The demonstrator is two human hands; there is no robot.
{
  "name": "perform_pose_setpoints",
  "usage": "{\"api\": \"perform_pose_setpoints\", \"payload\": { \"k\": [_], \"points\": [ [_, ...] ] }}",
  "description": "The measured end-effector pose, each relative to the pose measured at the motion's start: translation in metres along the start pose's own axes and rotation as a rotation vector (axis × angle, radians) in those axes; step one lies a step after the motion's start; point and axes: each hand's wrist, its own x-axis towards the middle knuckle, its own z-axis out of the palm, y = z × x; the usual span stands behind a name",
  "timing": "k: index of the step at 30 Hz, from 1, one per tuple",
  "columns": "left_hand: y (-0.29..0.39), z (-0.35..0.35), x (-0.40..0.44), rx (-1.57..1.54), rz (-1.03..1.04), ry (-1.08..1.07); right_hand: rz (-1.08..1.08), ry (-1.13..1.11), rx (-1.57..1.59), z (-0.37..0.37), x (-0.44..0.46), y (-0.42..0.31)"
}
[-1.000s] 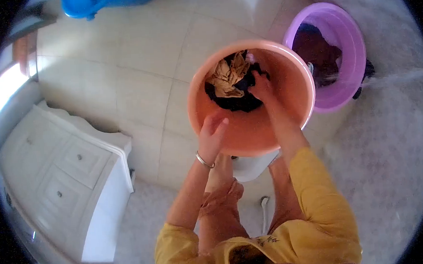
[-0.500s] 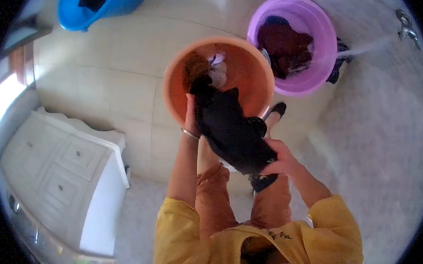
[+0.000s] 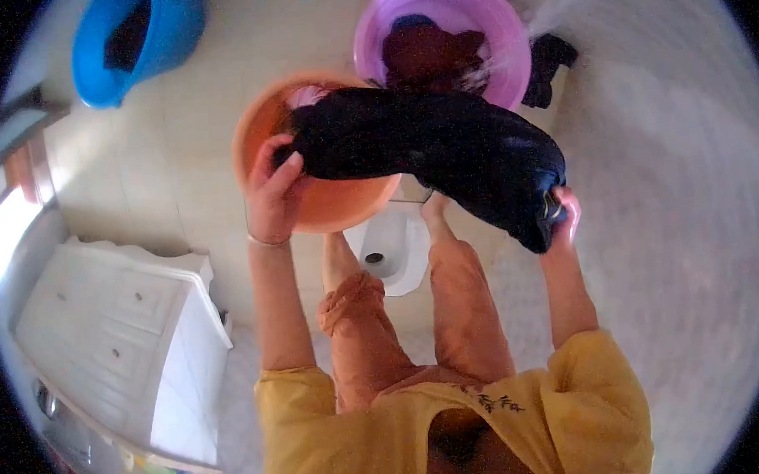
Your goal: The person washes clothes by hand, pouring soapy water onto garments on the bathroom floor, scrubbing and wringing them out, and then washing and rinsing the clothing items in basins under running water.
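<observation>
A black garment (image 3: 430, 136) is stretched sideways between my two hands; its exact kind does not show. My left hand (image 3: 276, 191) grips one end, fingers curled at the cloth, over the left side of the orange basin (image 3: 348, 209). At the other end, lower and to the right, my right hand (image 3: 564, 217) is closed on the garment's edge. The cloth hides much of the orange basin and passes in front of the near rim of the purple basin (image 3: 520, 54). Dark red clothing (image 3: 430, 54) lies in the purple basin, with water spraying onto it.
A blue tub (image 3: 168, 42) with dark cloth in it stands at the upper left. Another black cloth (image 3: 549, 65) lies beside the purple basin. Between my feet is a white squat toilet (image 3: 393, 245). A white cabinet (image 3: 118, 319) stands on the left.
Both hands have moved apart, the right one up and to the right, spreading the garment from a slanted bundle to a wide span. The view has shifted, so the basins appear further left.
</observation>
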Motion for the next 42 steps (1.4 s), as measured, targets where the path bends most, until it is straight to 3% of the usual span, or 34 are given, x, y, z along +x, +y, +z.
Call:
{"api": "perform_pose_setpoints", "payload": {
  "k": [3,7,9,11,13,17,18,20,25,28,31,36,42],
  "points": [
    [0.03,0.03,-0.009,0.138,0.093,-0.029,-0.095,0.033,-0.122,0.022,-0.014,-0.028],
    [0.053,0.051,-0.008,0.308,0.045,-0.063,-0.125,-0.212,-0.055,0.04,-0.023,-0.057],
    [0.064,0.076,-0.009,0.141,0.064,-0.131,-0.005,-0.281,0.061,0.019,-0.007,-0.058],
    [0.07,0.107,-0.012,0.135,0.076,-0.164,-0.074,-0.279,0.111,-0.008,0.007,-0.048],
    [0.066,0.137,-0.005,0.081,0.041,-0.281,0.143,-0.4,0.389,-0.022,0.009,-0.049],
    [0.038,0.168,0.014,-0.078,0.007,-0.385,0.163,-0.449,0.436,-0.054,0.002,-0.04],
    [0.03,0.177,0.017,-0.097,0.018,-0.376,0.153,-0.444,0.449,-0.059,-0.003,-0.04],
    [0.021,0.195,0.016,-0.141,0.029,-0.351,-0.069,-0.184,0.111,-0.062,-0.021,-0.044],
    [0.002,0.227,0.014,-0.177,0.08,-0.308,0.096,-0.23,0.181,-0.108,-0.02,-0.034],
    [-0.015,0.242,0.009,-0.146,0.1,-0.302,0.012,-0.011,0.335,-0.145,-0.016,-0.012],
    [-0.039,0.245,0.021,-0.206,0.033,-0.347,0.043,0.015,0.341,-0.157,-0.024,-0.017],
    [-0.076,0.224,0.06,-0.003,-0.026,-0.171,0.008,0.036,0.372,-0.167,-0.032,-0.02],
    [-0.052,0.213,0.063,0.189,-0.126,-0.215,-0.111,0.077,0.322,-0.15,-0.049,-0.053]
  ]
}}
